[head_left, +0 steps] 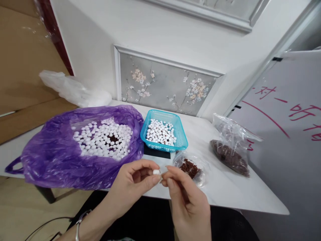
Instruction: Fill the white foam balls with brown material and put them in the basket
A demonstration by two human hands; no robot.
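Above the table's front edge, my left hand [137,179] pinches a small white ball [156,172] between thumb and forefinger. My right hand [185,197] is right beside it, thumb and fingertips pressed together near the ball; what they hold, if anything, is too small to make out. Behind my hands stands a blue plastic basket [185,142] holding many similar white balls [160,130]. A purple plastic bag [62,170] to the left lies spread open, full of white balls [120,134] with a few dark brown bits among them. Reddish-brown bits [190,168] lie in a clear bag [200,179] just beyond my right hand.
A clear zip bag [229,155] of brown material sits on the right of the white table [260,197]. A crumpled white plastic bag [75,90] lies at the back left, near cardboard [27,60]. A whiteboard [288,160] with red writing stands at the right.
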